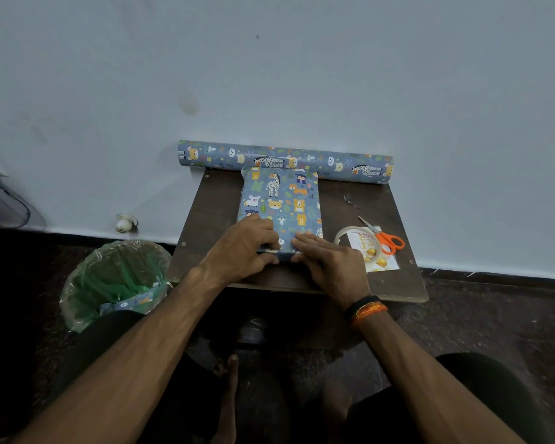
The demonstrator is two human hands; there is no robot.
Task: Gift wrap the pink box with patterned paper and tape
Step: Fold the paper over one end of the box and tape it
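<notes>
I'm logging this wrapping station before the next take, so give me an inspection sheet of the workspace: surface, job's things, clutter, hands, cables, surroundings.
Surface: small dark wooden table set against the wall.
Job's things: wrapped box fully covered in animal-print paper, no pink showing; paper roll along the table's far edge; tape roll and orange scissors at right.
Clutter: printed card under the tape and scissors.
Hands: left hand and right hand press the box's near end; whether the fingers pinch the fold cannot be told.
Cables: dark wires by the wall at far left.
Surroundings: lined green bin holding paper scraps; small white object on the floor by the wall.
</notes>
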